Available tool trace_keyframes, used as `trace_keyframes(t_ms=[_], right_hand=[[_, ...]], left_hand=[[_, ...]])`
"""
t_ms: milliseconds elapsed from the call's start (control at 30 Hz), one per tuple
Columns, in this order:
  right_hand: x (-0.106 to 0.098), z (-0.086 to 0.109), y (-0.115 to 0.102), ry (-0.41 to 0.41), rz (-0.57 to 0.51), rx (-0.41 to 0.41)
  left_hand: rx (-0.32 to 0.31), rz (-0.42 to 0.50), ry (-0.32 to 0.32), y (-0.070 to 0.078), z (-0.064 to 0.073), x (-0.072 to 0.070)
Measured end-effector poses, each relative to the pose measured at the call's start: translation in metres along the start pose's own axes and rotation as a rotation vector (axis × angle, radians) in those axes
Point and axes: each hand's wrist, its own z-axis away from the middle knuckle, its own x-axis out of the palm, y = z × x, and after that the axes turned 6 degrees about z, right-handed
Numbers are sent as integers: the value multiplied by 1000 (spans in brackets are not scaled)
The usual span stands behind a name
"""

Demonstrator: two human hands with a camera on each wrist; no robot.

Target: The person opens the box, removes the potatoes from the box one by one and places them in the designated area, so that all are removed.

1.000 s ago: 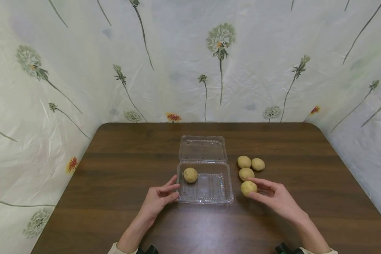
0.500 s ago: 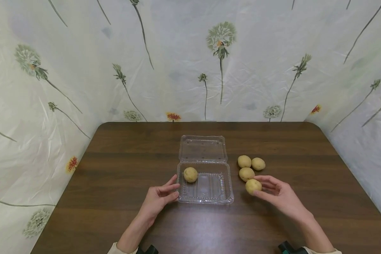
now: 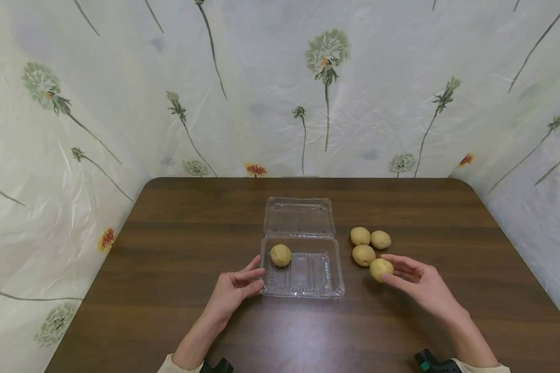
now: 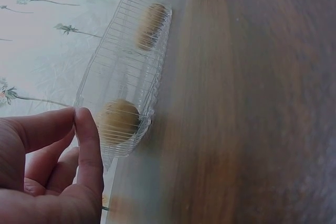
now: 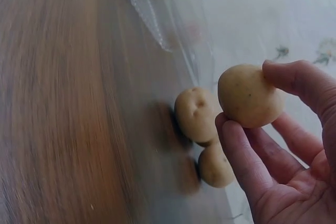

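A clear plastic clamshell container (image 3: 303, 277) lies on the table with its lid (image 3: 299, 217) folded back, away from me. One potato (image 3: 280, 255) sits inside it at the back left. My left hand (image 3: 233, 291) pinches the container's left rim between thumb and index finger, as the left wrist view shows up close. In my right hand (image 3: 422, 285) a potato (image 5: 249, 95) is gripped between thumb and fingertips, raised above the table. Just beyond that hand, three more potatoes (image 3: 363, 255) rest in a cluster to the right of the container.
The brown wooden table (image 3: 191, 217) has rounded far corners. A pale curtain (image 3: 261, 93) printed with dandelions hangs behind it and along both sides.
My right hand has moved to the right and slightly away from me with the potato, farther from the container. My left hand stays at the container's rim.
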Motion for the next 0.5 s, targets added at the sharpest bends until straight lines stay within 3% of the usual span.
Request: trace_keyframes(t_ms=[500], right_hand=[[-16,-12,16,31,44,43]], left_hand=[[-4,3,-1,0,-1,0]])
